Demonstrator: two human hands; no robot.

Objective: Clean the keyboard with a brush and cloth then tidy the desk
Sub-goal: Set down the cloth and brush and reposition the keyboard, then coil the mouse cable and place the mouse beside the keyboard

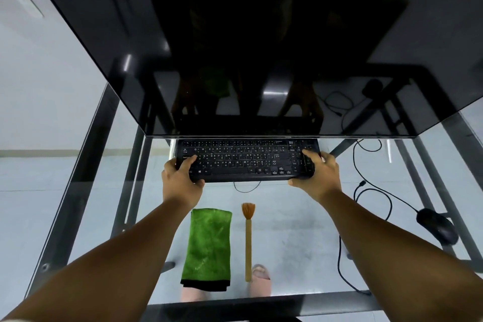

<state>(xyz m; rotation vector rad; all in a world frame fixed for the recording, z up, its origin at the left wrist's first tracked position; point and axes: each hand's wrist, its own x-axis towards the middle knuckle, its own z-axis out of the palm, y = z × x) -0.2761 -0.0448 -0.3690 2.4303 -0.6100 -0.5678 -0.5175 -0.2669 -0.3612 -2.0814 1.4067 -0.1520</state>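
Note:
A black keyboard [245,161] lies on the glass desk [300,230], its far edge tucked under the monitor. My left hand [181,178] grips its left end, thumb on the keys. My right hand [317,171] grips its right end the same way. Nearer to me, a folded green cloth [209,246] with a black edge lies flat on the glass. Just right of it lies a wooden-handled brush [248,238], bristles pointing toward the keyboard.
A large dark monitor [248,47] overhangs the far half of the desk. A black mouse [437,225] sits at the right with its cable looping across the glass. Feet in slippers show through the glass below. A metal frame runs along the desk edges.

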